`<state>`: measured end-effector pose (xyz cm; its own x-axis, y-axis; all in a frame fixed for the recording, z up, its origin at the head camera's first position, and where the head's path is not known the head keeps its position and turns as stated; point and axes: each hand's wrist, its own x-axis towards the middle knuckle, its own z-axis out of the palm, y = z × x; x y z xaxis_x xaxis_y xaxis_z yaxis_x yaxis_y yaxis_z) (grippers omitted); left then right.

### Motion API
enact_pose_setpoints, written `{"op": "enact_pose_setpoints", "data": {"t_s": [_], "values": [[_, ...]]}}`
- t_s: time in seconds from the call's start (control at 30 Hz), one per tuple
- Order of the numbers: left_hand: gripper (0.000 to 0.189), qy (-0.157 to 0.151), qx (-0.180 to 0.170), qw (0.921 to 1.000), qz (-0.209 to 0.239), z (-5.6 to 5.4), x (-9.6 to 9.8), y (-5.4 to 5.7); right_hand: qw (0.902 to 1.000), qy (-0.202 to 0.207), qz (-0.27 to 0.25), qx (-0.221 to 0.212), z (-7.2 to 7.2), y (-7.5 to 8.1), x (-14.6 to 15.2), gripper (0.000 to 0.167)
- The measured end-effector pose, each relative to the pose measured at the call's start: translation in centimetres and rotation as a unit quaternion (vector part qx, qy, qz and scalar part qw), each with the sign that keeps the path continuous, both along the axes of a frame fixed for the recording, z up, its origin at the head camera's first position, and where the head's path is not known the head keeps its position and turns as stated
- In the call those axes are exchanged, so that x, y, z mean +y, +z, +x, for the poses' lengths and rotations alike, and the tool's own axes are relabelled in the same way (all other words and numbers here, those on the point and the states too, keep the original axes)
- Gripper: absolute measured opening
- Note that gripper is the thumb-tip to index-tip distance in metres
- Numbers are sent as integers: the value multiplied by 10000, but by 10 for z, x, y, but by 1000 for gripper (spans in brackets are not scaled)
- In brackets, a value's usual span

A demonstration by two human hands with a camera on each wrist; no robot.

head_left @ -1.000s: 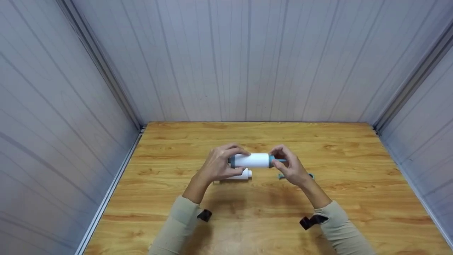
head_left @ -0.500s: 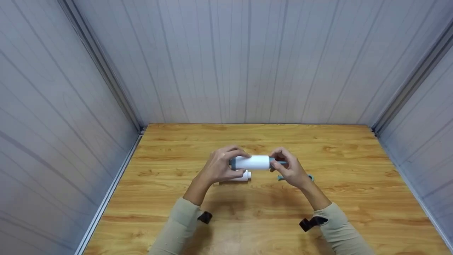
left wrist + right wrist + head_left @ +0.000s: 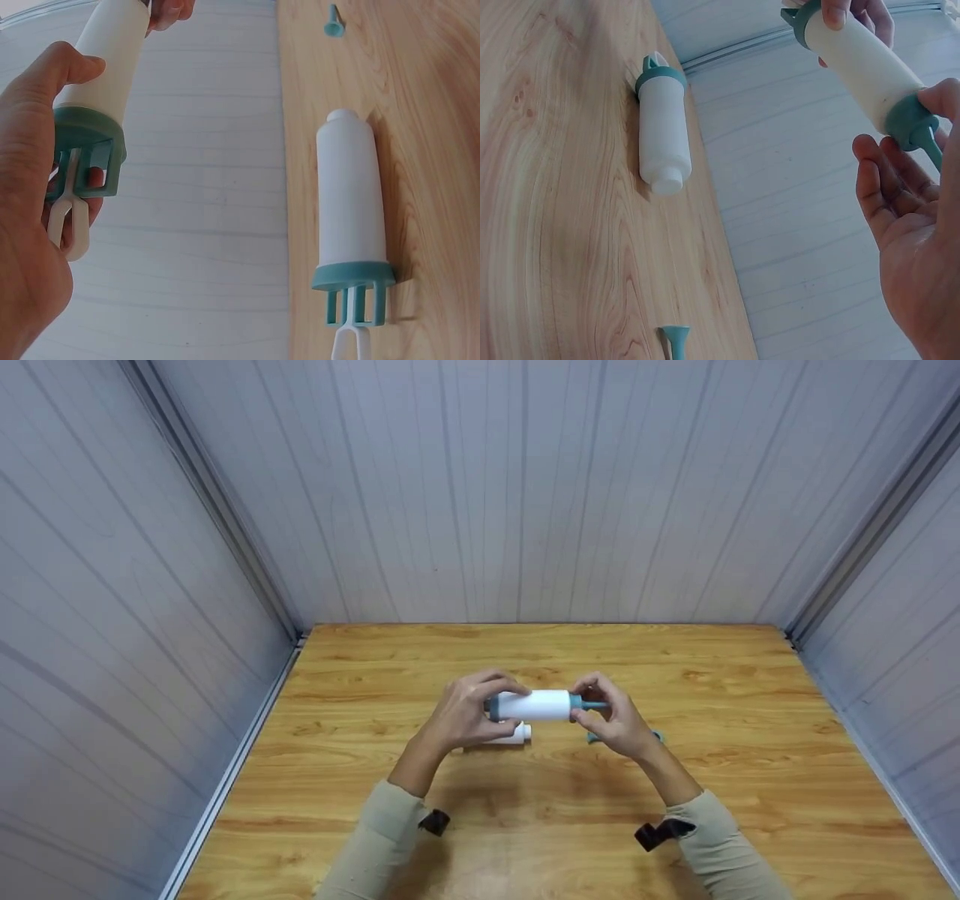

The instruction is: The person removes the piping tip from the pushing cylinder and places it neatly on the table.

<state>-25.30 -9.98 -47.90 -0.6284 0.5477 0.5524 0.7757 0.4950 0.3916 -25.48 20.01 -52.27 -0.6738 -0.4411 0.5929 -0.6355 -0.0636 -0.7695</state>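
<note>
Above the table, my left hand [image 3: 469,709] grips a white tube [image 3: 535,705] lying level, thumb and fingers around its left end. That end carries a teal slotted collar [image 3: 88,131] with a white forked handle [image 3: 71,221] sticking out. At the other end, my right hand [image 3: 611,716] holds the teal nozzle [image 3: 911,122], thumb on its base and the fingers curled beneath. The nozzle's thin tip points toward the right palm. Below the left hand a second white tube [image 3: 664,131] lies on the table, its plain neck [image 3: 666,181] bare.
On the wooden table [image 3: 525,840], a small teal nozzle with a flared end [image 3: 334,26] lies beyond the second tube. A teal ring [image 3: 658,736] shows beside the right wrist. Pale panel walls [image 3: 480,510] stand behind and on both sides.
My right fingers have shifted around the nozzle's base, covering it more half a second ago and showing more of it now. The left hand and the tube stay nearly in place.
</note>
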Motion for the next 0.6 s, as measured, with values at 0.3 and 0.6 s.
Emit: {"op": "enact_pose_setpoints", "data": {"t_s": [0.3,0.6], "values": [[36,45,0,10000,-64,1,0,0,9986,-163,324,-386,2,1,2,18],[37,-45,29,10000,-20,0,0,-1,9988,-109,354,-314,4,2,3,17]]}}
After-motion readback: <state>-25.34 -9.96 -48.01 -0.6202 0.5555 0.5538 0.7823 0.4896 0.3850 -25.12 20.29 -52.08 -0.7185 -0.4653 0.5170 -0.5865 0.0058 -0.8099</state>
